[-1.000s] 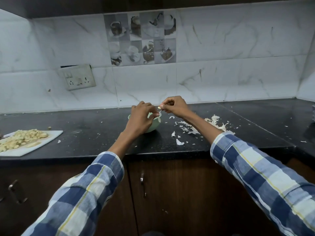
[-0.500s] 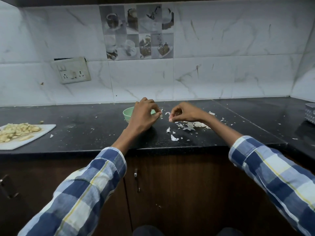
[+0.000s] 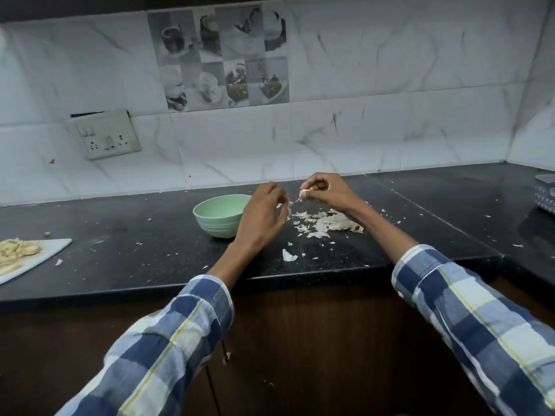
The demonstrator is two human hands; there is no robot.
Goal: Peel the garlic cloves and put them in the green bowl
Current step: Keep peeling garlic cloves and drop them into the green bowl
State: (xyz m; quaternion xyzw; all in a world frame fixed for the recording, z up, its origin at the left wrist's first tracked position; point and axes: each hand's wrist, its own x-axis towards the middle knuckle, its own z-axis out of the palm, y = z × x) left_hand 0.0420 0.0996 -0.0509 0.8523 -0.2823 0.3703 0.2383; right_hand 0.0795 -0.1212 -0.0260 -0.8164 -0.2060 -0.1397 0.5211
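On the dark surface (image 3: 120,253), the green bowl (image 3: 220,214) sits just left of both hands. The left hand (image 3: 264,216) pinches loose skin; the right hand (image 3: 326,190) pinches the garlic clove (image 3: 304,193) above the peel pile (image 3: 330,223). Peeling looks underway; next, likely strip the remaining skin, then carry the clove left past the left hand to the bowl. A cutting board (image 3: 45,256) lies far left.

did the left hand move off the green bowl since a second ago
Yes. The left hand covered the green bowl before; now it sits to the bowl's right, over the peel pile, leaving the bowl's opening in view.
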